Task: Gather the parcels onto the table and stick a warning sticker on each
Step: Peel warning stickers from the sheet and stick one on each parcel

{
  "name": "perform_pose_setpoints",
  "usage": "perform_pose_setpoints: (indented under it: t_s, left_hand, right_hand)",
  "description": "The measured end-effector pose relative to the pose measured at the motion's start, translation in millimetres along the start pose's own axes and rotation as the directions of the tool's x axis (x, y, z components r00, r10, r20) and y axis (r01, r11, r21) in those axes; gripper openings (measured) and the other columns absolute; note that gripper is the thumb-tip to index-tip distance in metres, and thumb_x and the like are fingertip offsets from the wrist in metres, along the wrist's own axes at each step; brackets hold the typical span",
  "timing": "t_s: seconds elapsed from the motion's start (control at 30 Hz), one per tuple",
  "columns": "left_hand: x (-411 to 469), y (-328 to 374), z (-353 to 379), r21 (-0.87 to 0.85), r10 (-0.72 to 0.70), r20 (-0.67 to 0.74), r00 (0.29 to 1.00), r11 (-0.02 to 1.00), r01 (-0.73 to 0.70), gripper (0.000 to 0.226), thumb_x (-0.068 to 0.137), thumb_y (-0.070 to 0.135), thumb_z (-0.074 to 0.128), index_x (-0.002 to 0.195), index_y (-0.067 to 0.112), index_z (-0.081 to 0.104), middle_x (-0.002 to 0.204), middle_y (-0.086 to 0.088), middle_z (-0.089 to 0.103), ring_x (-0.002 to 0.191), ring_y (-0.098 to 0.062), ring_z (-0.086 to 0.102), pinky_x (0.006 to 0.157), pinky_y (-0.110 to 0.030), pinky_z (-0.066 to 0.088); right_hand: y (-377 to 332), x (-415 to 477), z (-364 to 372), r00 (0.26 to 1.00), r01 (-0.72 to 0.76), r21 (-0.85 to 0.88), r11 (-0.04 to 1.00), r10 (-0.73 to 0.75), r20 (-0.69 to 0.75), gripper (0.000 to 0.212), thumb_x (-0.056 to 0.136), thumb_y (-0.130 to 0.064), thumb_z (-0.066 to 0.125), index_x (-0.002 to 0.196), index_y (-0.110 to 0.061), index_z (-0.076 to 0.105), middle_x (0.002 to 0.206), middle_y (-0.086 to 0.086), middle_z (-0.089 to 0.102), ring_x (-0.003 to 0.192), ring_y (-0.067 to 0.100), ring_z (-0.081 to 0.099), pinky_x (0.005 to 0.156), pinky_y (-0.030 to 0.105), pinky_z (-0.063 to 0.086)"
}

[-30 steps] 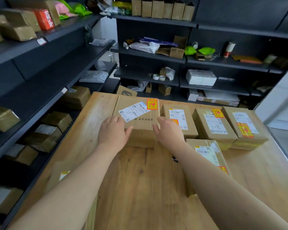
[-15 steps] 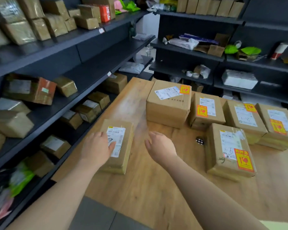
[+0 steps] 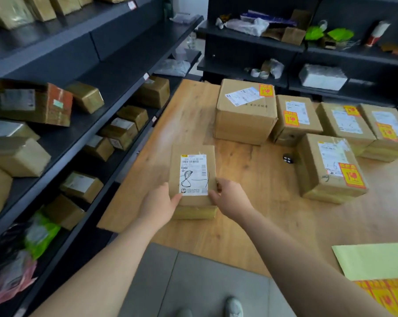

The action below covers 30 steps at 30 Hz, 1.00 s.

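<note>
A small cardboard parcel (image 3: 193, 161) with a white shipping label and no warning sticker lies near the left front corner of the wooden table (image 3: 250, 216). My left hand (image 3: 158, 208) grips its near left corner and my right hand (image 3: 231, 199) grips its near right corner. Farther back on the table stand several parcels carrying orange-and-yellow warning stickers: a large box (image 3: 245, 113), a smaller one (image 3: 295, 120) beside it, and another (image 3: 330, 165) at the right. A sheet of warning stickers (image 3: 390, 296) lies at the lower right.
Dark shelving (image 3: 97, 92) along the left holds several more brown parcels and bags. More shelves at the back hold bags, tape rolls and boxes. A small dark cube (image 3: 287, 159) sits on the table. A pale green sheet (image 3: 374, 259) lies over the sticker sheet. Grey floor and my shoes show below.
My view swung left and down from the large box. Both hands left that box and closed on the unstickered parcel, which now lies farther in from the table's left edge.
</note>
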<state>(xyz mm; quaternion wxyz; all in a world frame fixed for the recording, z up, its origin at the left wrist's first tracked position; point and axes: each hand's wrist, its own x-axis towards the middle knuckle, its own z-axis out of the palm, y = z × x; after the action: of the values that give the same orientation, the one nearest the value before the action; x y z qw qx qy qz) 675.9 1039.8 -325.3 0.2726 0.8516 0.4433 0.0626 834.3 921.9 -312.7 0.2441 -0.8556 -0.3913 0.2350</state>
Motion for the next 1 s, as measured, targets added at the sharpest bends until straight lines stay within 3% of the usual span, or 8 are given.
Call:
perform_pose_setpoints:
  t_s: [0.1, 0.27, 0.43, 0.67, 0.77, 0.87, 1.0]
  left_hand:
    - [-21.5, 19.8, 16.2, 0.0, 0.078, 0.041, 0.996, 0.997, -0.078, 0.033, 0.09, 0.043, 0.056, 0.073, 0.02, 0.039, 0.064, 0.004, 0.047, 0.061, -0.022, 0.047, 0.048, -0.033, 0.026]
    - [-53.7, 62.8, 47.3, -0.003, 0.171, 0.107, 0.979, 0.985, -0.172, 0.035, 0.089, 0.045, 0.057, 0.072, 0.022, 0.037, 0.061, 0.006, 0.046, 0.056, -0.017, 0.044, 0.045, -0.029, 0.024]
    - [-73.0, 95.6, 70.9, 0.037, 0.244, 0.143, 0.959, 0.967, -0.252, 0.034, 0.09, 0.045, 0.054, 0.08, 0.015, 0.044, 0.065, 0.001, 0.05, 0.064, -0.024, 0.051, 0.054, -0.033, 0.033]
    - [-83.3, 111.2, 83.1, 0.109, 0.194, 0.083, 0.977, 0.973, -0.202, 0.035, 0.092, 0.046, 0.05, 0.101, 0.012, 0.053, 0.068, 0.001, 0.054, 0.07, -0.025, 0.058, 0.057, -0.033, 0.042]
    - [-88.0, 120.8, 86.5, 0.168, 0.153, 0.011, 0.988, 0.974, -0.153, 0.042, 0.092, 0.042, 0.049, 0.12, 0.01, 0.049, 0.091, -0.005, 0.063, 0.085, -0.027, 0.06, 0.06, -0.033, 0.044]
    - [-91.6, 146.6, 94.7, 0.125, 0.183, -0.076, 0.98, 0.977, -0.172, 0.04, 0.092, 0.032, 0.053, 0.123, 0.008, 0.045, 0.123, -0.008, 0.054, 0.105, -0.029, 0.053, 0.074, -0.039, 0.048]
    - [-106.9, 199.9, 118.3, 0.105, 0.338, -0.145, 0.93, 0.94, -0.325, 0.039, 0.088, 0.022, 0.061, 0.122, 0.003, 0.053, 0.124, -0.011, 0.055, 0.113, -0.03, 0.049, 0.094, -0.041, 0.044]
  right_hand:
    - [25.4, -28.8, -14.8, 0.997, -0.04, -0.028, 0.999, 0.038, -0.061, 0.019, 0.088, -0.028, 0.056, 0.084, -0.01, 0.056, 0.08, 0.003, 0.065, 0.074, 0.026, 0.057, 0.06, 0.034, 0.046]
    - [74.0, -82.5, -36.6, 0.979, -0.136, -0.053, 0.989, 0.126, -0.16, 0.022, 0.086, -0.028, 0.058, 0.072, -0.014, 0.049, 0.065, -0.001, 0.057, 0.062, 0.021, 0.051, 0.051, 0.031, 0.035]
    - [109.1, -111.4, -51.5, 0.957, -0.206, -0.04, 0.978, 0.193, -0.216, 0.022, 0.086, -0.03, 0.059, 0.076, -0.011, 0.052, 0.07, 0.002, 0.06, 0.066, 0.024, 0.053, 0.056, 0.034, 0.037]
    - [132.0, -111.8, -59.7, 0.979, -0.147, -0.014, 0.989, 0.143, -0.147, 0.022, 0.087, -0.034, 0.058, 0.084, -0.011, 0.059, 0.082, 0.001, 0.066, 0.077, 0.023, 0.06, 0.068, 0.037, 0.051]
    - [149.1, -114.0, -69.2, 0.989, -0.101, 0.006, 0.995, 0.101, -0.109, 0.028, 0.089, -0.038, 0.058, 0.106, -0.016, 0.064, 0.106, 0.002, 0.069, 0.098, 0.021, 0.064, 0.082, 0.037, 0.053]
    - [183.0, -122.6, -91.0, 0.983, -0.126, -0.077, 0.989, 0.114, -0.144, 0.044, 0.093, -0.041, 0.054, 0.131, -0.019, 0.056, 0.121, 0.003, 0.065, 0.109, 0.022, 0.061, 0.089, 0.034, 0.051]
    - [251.6, -141.8, -130.4, 0.967, -0.191, -0.141, 0.971, 0.161, -0.199, 0.034, 0.091, -0.033, 0.058, 0.121, -0.02, 0.064, 0.116, 0.005, 0.067, 0.106, 0.026, 0.061, 0.084, 0.032, 0.048]
